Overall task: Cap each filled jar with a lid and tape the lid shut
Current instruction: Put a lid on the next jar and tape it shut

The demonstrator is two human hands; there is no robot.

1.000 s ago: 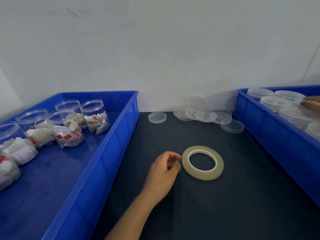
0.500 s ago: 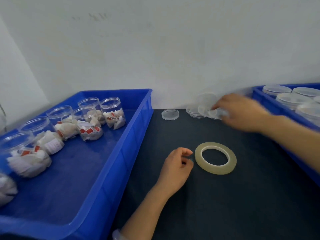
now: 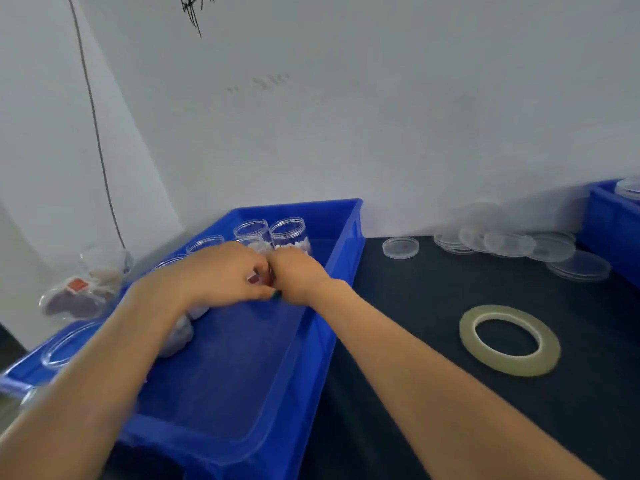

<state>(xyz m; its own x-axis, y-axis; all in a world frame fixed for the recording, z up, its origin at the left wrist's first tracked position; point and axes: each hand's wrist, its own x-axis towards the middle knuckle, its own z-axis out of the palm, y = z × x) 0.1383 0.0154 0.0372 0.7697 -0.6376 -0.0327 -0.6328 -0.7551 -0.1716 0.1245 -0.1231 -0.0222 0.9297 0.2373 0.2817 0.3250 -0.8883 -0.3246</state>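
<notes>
Blur smears both hands where they meet over the left blue bin. The left hand curls its fingers round what seems to be a jar; only a red-marked sliver of it shows between the knuckles. The right hand meets it from the other side, its fingers turned away, so their grip cannot be told. Behind them, open jars hold white packets; the left forearm hides others. On the dark table lie the tape roll and loose lids. A second blue bin is cut off at right.
</notes>
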